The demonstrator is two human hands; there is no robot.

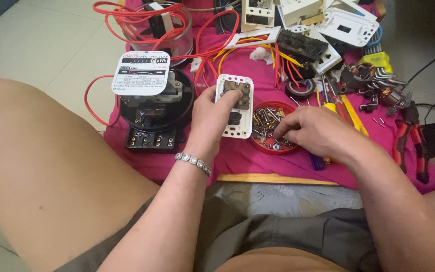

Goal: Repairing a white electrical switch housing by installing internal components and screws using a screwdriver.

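White rectangular plastic socket plate [235, 106], gripped by left hand [212, 118], above magenta cloth [187, 161] on pale tiled floor [36, 45]; right hand [315, 132] fingertips pinch into round red dish of screws [270, 126].

— What do we see in our left hand [212, 113]?

— We grip a white socket plate [235, 106], its brown back turned up toward us, held over the pink cloth [177, 163].

— And our right hand [310, 132]?

— Its fingertips dip into the red dish of screws [273, 126], just beside the plate.

— What lies around us?

— A black electricity meter [152, 108] with red wires [142, 17] sits at our left. Red-handled pliers [411, 138] and a yellow screwdriver [351, 113] lie at our right, with white plates [348, 25] beyond.
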